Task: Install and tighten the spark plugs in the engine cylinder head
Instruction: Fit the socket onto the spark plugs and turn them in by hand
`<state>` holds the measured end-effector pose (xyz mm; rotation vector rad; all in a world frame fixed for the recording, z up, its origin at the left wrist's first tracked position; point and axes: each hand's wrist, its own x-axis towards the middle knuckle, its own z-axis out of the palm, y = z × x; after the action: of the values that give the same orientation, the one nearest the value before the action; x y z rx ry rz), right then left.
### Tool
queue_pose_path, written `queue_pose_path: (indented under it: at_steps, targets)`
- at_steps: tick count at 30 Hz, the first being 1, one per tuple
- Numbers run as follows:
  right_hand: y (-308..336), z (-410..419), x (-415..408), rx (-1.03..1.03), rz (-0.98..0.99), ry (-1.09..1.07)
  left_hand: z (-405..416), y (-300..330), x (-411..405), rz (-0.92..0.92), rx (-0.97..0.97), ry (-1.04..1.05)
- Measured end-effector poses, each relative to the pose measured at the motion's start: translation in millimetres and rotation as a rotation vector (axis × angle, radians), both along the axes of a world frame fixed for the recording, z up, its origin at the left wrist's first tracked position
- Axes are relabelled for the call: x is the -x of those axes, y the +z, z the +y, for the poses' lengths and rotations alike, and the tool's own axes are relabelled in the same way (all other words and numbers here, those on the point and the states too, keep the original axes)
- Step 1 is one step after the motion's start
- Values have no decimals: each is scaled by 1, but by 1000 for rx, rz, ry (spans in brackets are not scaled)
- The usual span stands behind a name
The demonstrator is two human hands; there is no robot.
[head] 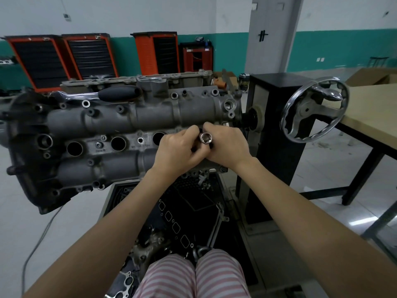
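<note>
Workshop with orange tool carts at the back, cylinder head (133, 134) on a stand. Both hands, left hand (178, 150) and right hand (225, 145), grip a socket (205, 138) over the rightmost hole. Start it straight and finger-tight; ratchet (101, 94) waits on top.

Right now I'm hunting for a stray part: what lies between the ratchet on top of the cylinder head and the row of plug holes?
Head view: only the cylinder head's own rounded cam housing lies between ratchet and plug holes; no loose part.
</note>
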<state>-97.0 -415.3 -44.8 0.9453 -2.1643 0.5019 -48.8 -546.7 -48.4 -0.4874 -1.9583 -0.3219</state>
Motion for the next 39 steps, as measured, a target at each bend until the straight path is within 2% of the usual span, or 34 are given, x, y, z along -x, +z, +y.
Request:
queue_pose_path:
  at_steps: [7,15,20,28,34,39]
  targets:
    - [1,2,-1,-16,-2,25,1,0,0,-43,-23,11]
    - [0,1,-1,40,-11,24,-1,-1,3,-1,-11,-1]
    - [0,2,0,-3,6,32,2,2,-2,-58,-21,-16]
    - [-1,1,1,69,21,46,-1,0,2,-54,0,-9]
    - [0,0,1,47,-28,24,2,3,-5,-75,-20,-23]
    - [0,2,1,17,6,55,3,2,-2,-78,-15,4]
